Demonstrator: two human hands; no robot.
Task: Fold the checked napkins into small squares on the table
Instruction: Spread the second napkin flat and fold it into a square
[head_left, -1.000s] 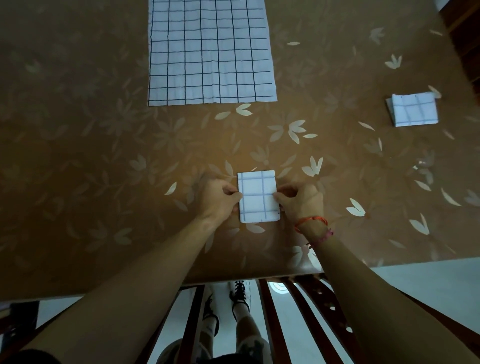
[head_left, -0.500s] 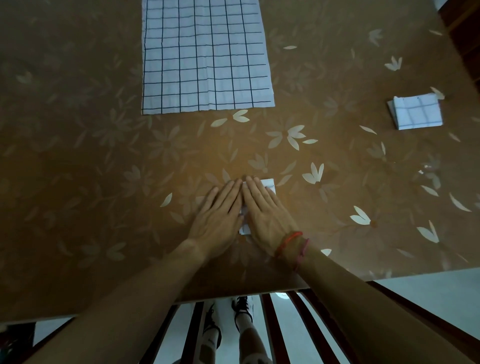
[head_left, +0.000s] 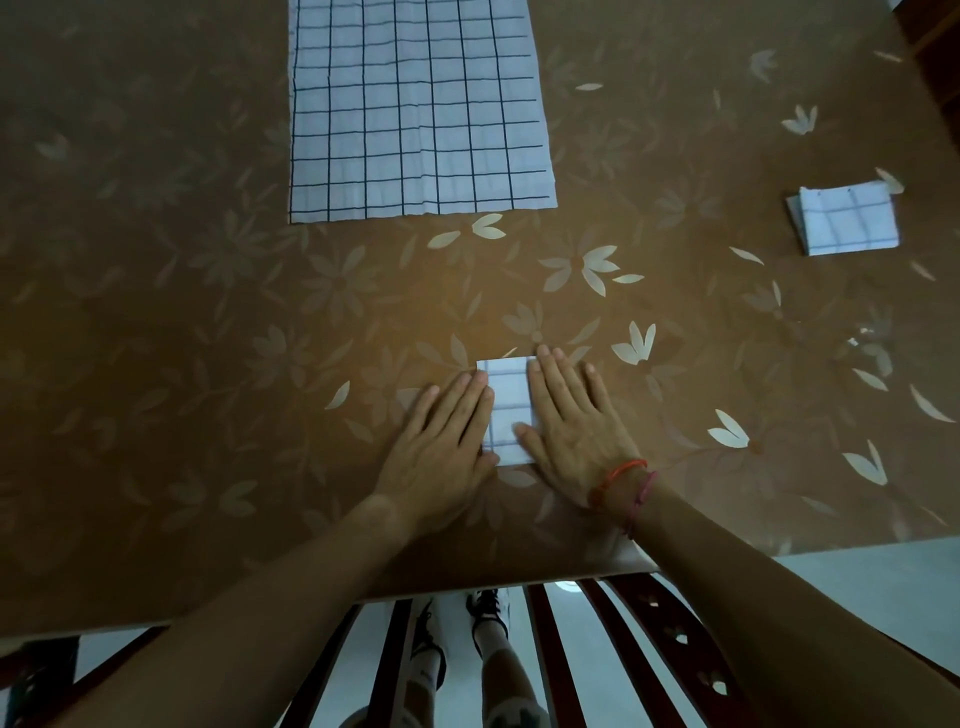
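A small folded checked napkin (head_left: 508, 402) lies on the brown flower-patterned table (head_left: 208, 338) near its front edge. My left hand (head_left: 444, 449) lies flat with straight fingers, its fingertips on the napkin's left edge. My right hand (head_left: 574, 423) lies flat too and covers the napkin's right side. A strip of the napkin shows between the two hands. Farther back, a large unfolded checked napkin (head_left: 418, 109) is spread flat. Another folded napkin square (head_left: 844, 218) sits at the right.
The table's front edge (head_left: 493, 584) runs just below my wrists. Dark wooden chair slats (head_left: 665, 639) and a person's legs in shoes show beneath it. Dark furniture (head_left: 935, 47) stands at the far right corner.
My hands first pinched the folded napkin's sides, then pressed flat together over it. Now they have slid apart sideways, baring the napkin's middle.
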